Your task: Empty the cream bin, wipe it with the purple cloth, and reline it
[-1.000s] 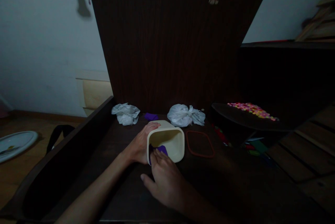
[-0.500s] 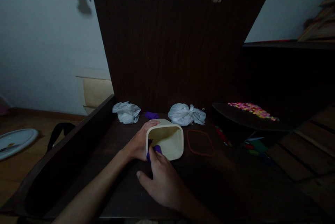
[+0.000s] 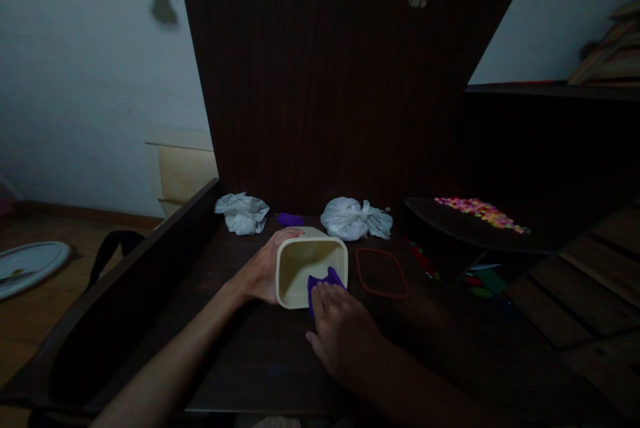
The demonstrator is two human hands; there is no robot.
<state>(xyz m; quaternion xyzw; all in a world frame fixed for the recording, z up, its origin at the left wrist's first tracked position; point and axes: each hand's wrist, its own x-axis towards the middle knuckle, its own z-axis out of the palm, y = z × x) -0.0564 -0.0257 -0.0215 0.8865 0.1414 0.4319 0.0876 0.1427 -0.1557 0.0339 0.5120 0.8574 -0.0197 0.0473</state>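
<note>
My left grip [image 3: 265,271] clasps the cream container [image 3: 300,268] on its left side, mouth facing me. My right grip [image 3: 345,331], nearer that mouth, holds the purple cloth [image 3: 327,276] at its lower-right rim; the container extends ahead and left of it.

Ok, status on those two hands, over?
Left hand gripping cream container. Right hand holding purple cloth at its mouth. Reddish ring beside it, nothing blocking.

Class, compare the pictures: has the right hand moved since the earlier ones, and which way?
Yes. The right hand, with the purple cloth, has moved rightward, nearer the orange ring on the table.
</note>
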